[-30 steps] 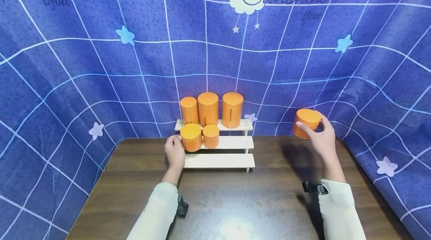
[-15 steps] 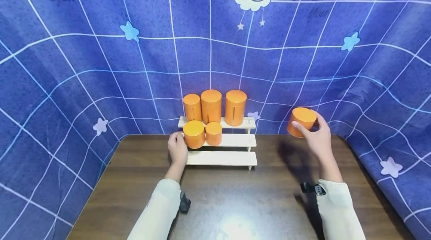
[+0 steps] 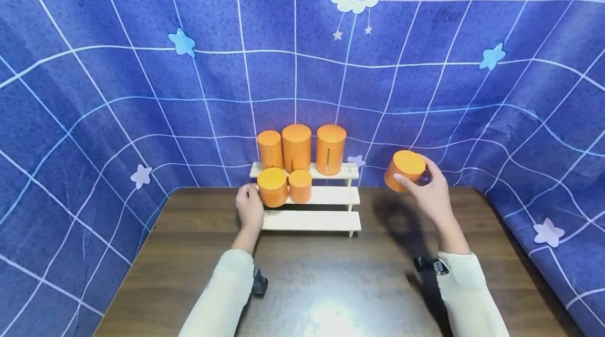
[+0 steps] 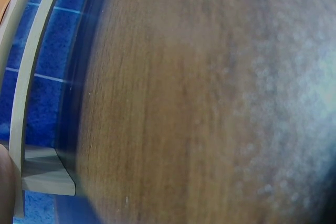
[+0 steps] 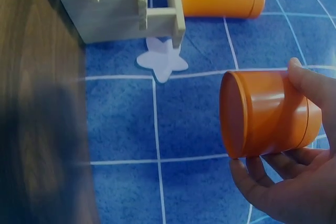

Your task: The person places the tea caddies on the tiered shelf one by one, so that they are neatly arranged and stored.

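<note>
My right hand [image 3: 434, 198] holds a short round orange tin [image 3: 407, 164] up off the table, to the right of a pale wooden three-tier rack [image 3: 309, 220]. In the right wrist view the thumb lies on one side of this tin and the fingers curl under the other, its flat base turned toward the rack. At the rack's left end, my left hand [image 3: 249, 212] grips the edge with curled fingers, partly hidden behind a wide short orange tin [image 3: 272, 188] on the middle tier. A smaller orange tin [image 3: 300, 187] stands beside that one.
Three taller orange tins, including the right one [image 3: 331, 150], stand on the top tier, with a gap left of that one. The rack sits at the back of a brown wooden table [image 3: 302, 269]. A blue patterned cloth [image 3: 212, 85] hangs behind and along both sides.
My right hand has carried the tin left, closer to the rack, tilting it slightly. The left hand stays at the rack's end. The whole head view has shifted a little.
</note>
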`<state>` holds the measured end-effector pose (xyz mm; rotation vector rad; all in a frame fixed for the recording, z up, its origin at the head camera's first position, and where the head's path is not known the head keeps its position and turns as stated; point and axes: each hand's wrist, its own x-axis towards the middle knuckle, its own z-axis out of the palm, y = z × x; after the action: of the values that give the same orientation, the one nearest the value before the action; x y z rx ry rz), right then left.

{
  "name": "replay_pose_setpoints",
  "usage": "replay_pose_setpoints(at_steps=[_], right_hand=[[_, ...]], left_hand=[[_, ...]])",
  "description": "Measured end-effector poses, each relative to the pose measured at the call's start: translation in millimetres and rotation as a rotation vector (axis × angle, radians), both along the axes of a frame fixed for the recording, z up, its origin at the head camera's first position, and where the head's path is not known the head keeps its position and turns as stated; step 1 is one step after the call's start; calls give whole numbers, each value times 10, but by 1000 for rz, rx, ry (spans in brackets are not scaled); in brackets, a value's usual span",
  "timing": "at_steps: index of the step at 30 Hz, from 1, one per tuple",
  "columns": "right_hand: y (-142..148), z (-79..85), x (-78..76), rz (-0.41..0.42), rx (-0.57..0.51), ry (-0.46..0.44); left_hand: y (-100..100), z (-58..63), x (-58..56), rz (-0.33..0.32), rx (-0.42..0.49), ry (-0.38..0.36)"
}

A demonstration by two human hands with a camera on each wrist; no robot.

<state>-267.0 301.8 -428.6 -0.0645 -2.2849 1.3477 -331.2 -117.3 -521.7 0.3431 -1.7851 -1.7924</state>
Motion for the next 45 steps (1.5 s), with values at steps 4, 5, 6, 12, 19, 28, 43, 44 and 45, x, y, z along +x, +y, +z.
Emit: replay_pose_setpoints(at_steps=[4, 5, 6, 12, 19, 28, 43, 44, 45], right_hand=[[-69, -16, -2, 36, 17, 13], [-87, -21, -4, 48, 18, 16], [-105, -23, -6, 59, 22, 16], [-216, -55, -9, 115, 24, -12], [-321, -128, -7, 177, 25, -30], [-469, -163, 3, 253, 5, -39], [-667, -236, -5, 316, -25, -21], [-676, -247, -3, 321, -28, -21], [-687, -258, -2, 325, -31, -22]], left_hand=[[-3, -11, 2, -7, -1, 4], [-5, -14, 1, -8, -1, 4], [-7, -17, 1, -9, -1, 3], [-13, -31, 6, 1, -3, -12], [-14, -48, 23, 2, -14, -20], [-20, -59, 12, -6, -22, -22], [-15, -8, -8, -6, -23, 17], [-16, -11, -7, -8, -22, 14], [-18, -14, -5, -9, -21, 11]])
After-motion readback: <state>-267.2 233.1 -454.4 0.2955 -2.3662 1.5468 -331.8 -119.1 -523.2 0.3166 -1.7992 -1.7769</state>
